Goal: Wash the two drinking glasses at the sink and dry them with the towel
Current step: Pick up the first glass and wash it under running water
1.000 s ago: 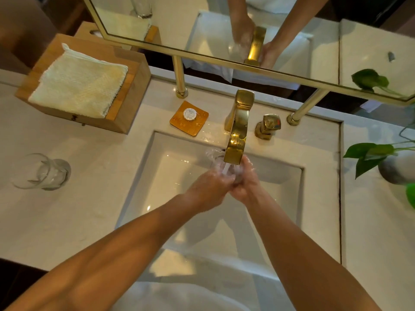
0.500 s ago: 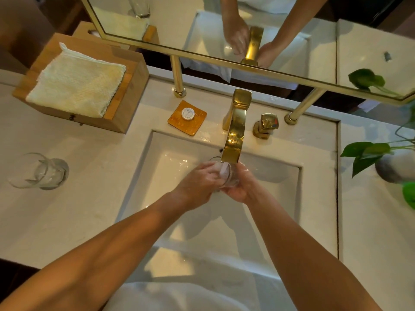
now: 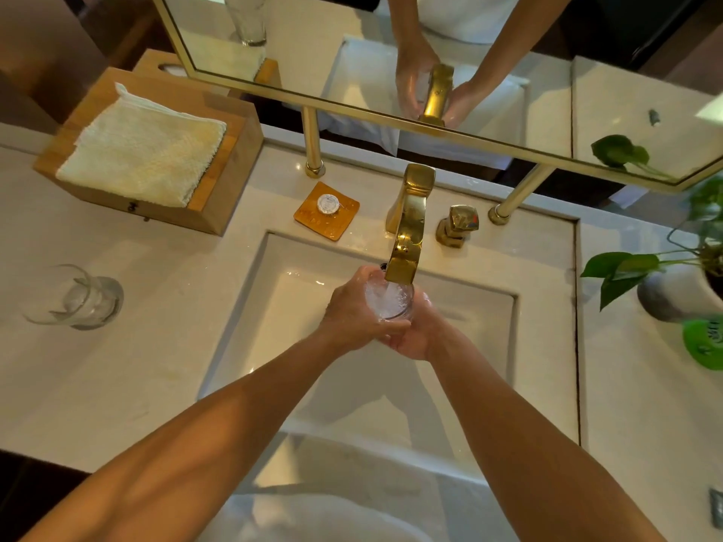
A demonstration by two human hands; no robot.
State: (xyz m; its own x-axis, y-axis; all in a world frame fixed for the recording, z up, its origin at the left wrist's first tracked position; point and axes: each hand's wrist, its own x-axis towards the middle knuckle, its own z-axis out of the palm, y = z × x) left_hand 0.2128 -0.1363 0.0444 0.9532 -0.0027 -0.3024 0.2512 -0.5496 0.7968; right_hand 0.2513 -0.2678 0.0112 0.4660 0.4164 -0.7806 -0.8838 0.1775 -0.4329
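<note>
A clear drinking glass [image 3: 388,301] stands upright under the gold faucet [image 3: 407,236], water foaming inside it. My left hand [image 3: 354,312] wraps its left side and my right hand [image 3: 416,334] cups it from the right and below, both over the white sink [image 3: 297,307]. The second glass [image 3: 84,297] stands alone on the counter at the far left. A cream towel [image 3: 144,152] lies folded on a wooden box [image 3: 172,213] at the back left.
A gold tap handle [image 3: 457,226] sits right of the faucet. An orange soap dish [image 3: 326,211] holds a small round soap. A potted plant [image 3: 665,283] and a green object [image 3: 704,338] stand at the right. The mirror's gold legs [image 3: 313,150] rise behind.
The glass has turned upright under the spout and now fills with water. Both hands have shifted slightly lower and toward me around it.
</note>
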